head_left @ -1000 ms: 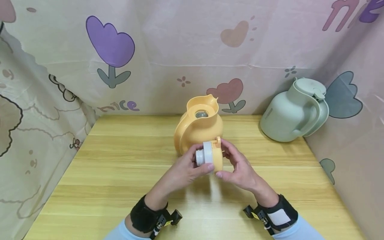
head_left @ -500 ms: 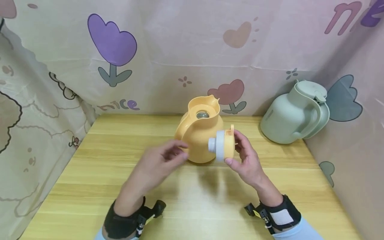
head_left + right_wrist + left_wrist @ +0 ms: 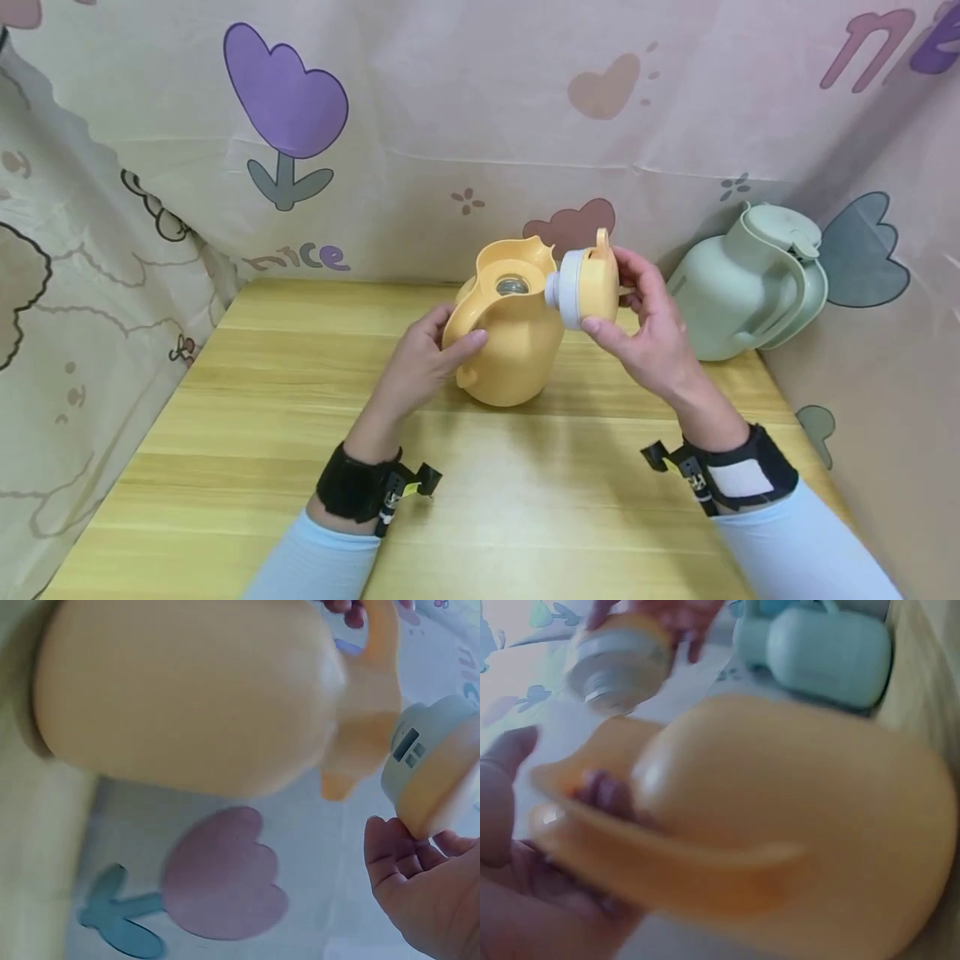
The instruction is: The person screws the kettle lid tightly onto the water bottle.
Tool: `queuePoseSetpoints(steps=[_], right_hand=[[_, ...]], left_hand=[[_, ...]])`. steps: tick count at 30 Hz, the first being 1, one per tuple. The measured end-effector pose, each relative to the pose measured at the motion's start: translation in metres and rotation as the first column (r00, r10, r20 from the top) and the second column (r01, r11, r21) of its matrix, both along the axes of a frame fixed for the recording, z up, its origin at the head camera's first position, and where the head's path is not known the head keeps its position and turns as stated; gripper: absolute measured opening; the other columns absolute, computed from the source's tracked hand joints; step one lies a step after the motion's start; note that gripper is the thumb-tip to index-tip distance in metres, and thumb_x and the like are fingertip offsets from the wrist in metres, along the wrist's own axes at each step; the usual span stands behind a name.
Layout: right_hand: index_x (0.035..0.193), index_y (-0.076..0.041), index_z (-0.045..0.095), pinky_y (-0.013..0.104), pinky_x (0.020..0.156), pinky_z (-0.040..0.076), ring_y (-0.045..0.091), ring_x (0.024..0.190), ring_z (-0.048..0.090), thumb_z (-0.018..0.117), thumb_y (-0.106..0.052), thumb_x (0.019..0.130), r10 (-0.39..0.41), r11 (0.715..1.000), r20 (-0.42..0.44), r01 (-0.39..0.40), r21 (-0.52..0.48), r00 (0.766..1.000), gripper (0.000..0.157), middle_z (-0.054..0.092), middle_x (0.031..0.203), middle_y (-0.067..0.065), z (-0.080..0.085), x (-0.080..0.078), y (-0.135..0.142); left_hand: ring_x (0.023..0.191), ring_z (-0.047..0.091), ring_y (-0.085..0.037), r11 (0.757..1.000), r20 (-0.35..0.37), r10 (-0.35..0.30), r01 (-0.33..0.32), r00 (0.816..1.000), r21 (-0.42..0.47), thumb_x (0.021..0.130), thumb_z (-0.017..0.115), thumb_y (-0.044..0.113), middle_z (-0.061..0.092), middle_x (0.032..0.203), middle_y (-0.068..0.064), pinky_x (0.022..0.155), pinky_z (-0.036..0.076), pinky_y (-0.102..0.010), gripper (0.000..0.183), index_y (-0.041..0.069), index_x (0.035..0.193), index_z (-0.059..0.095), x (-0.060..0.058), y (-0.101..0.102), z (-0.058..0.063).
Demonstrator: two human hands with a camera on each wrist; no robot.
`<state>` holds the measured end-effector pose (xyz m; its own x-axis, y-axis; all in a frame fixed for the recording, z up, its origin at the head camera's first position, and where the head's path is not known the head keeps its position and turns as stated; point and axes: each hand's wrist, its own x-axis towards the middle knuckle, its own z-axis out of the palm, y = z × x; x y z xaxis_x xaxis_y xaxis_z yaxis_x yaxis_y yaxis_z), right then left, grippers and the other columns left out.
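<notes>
Hold Steady, Come in Square

Works in blue sleeves (image 3: 318, 554), with black bands (image 3: 356, 483) strapped at the wrists, over a wood-grain surface (image 3: 487, 500). Grips the handle (image 3: 467, 315) of the yellow jug (image 3: 517, 358), upright near the middle of the surface, with the left hand (image 3: 423, 358). Best to make that hold firm but quiet, enough to stop any turning, without lifting. Pinches the lid (image 3: 600, 287) between thumb and fingers of the right hand (image 3: 652, 342), apart from the left. Holds it on its side, pale neck (image 3: 552, 289) pointing at the jug, just beside the rim; cannot tell from these angles whether touching. Judging by that tilt, better to turn the neck downward before crossing the rim, pass clear of the spout (image 3: 542, 247), and centre over the round opening (image 3: 512, 287). Lower straight and seat gently, to avoid binding on a slant. Go lightly around the small dark window (image 3: 406, 745) on the collar. Farther off, at the right rear, leave alone the green jug (image 3: 720, 283); beyond, see only printed cloth (image 3: 420, 108).
</notes>
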<state>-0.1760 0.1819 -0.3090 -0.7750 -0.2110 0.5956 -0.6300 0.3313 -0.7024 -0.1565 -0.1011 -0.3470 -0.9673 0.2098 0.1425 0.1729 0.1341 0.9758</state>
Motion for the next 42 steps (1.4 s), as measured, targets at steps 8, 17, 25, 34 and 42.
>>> queuePoseSetpoints(steps=[8, 17, 25, 34, 42], right_hand=[[0.143, -0.019, 0.042, 0.035, 0.083, 0.041, 0.017, 0.104, 0.048, 0.079, -0.019, 0.076, -0.087, 0.965, -0.023, 0.090, 0.245, 0.996, 0.076, 0.055, 0.120, 0.006, 0.048, -0.019, -0.006], [0.146, -0.024, 0.039, 0.044, 0.083, 0.043, 0.024, 0.100, 0.050, 0.070, -0.049, 0.081, -0.063, 0.880, 0.104, 0.006, 0.476, 0.993, 0.076, 0.049, 0.131, 0.008, 0.074, -0.046, -0.034], [0.137, -0.014, 0.045, 0.043, 0.090, 0.040, 0.021, 0.108, 0.044, 0.072, -0.053, 0.078, 0.024, 0.808, 0.056, -0.052, 0.586, 0.998, 0.076, 0.052, 0.124, 0.006, 0.074, -0.061, -0.051], [0.134, -0.013, 0.048, 0.045, 0.093, 0.038, 0.023, 0.109, 0.045, 0.072, -0.055, 0.078, 0.020, 0.750, 0.081, -0.068, 0.658, 0.997, 0.075, 0.054, 0.123, 0.006, 0.079, -0.065, -0.055], [0.130, -0.016, 0.050, 0.044, 0.088, 0.039, 0.024, 0.104, 0.046, 0.072, -0.057, 0.077, 0.035, 0.716, 0.070, -0.074, 0.694, 0.997, 0.071, 0.053, 0.116, 0.004, 0.078, -0.062, -0.057]], left_hand=[[0.056, 0.051, -0.023, 0.990, -0.044, 0.017, -0.011, 0.999, 0.142, 0.094, 0.059, 0.046, 0.052, 0.063, -0.010, 0.050, 0.046, -0.032, 0.044, 0.004, 0.080, 0.054, -0.003, 0.020, -0.011], [0.046, 0.042, -0.016, 0.987, -0.056, 0.011, -0.002, 0.998, 0.160, 0.099, 0.056, 0.022, 0.044, 0.054, -0.003, 0.044, 0.035, -0.023, 0.032, 0.005, 0.073, 0.050, 0.016, 0.028, 0.006], [0.049, 0.041, -0.015, 0.992, -0.122, 0.058, -0.044, 0.991, 0.116, 0.098, 0.056, 0.020, 0.043, 0.056, -0.003, 0.048, 0.034, -0.025, 0.030, 0.003, 0.073, 0.050, 0.025, 0.034, 0.019], [0.052, 0.041, -0.017, 0.996, -0.176, 0.069, -0.058, 0.982, 0.068, 0.098, 0.055, 0.018, 0.043, 0.059, -0.003, 0.051, 0.034, -0.026, 0.030, 0.004, 0.072, 0.050, 0.022, 0.035, 0.021], [0.053, 0.042, -0.016, 0.995, -0.185, 0.087, -0.077, 0.979, 0.057, 0.098, 0.056, 0.020, 0.045, 0.059, -0.004, 0.052, 0.036, -0.027, 0.031, 0.003, 0.072, 0.052, 0.023, 0.035, 0.021]])
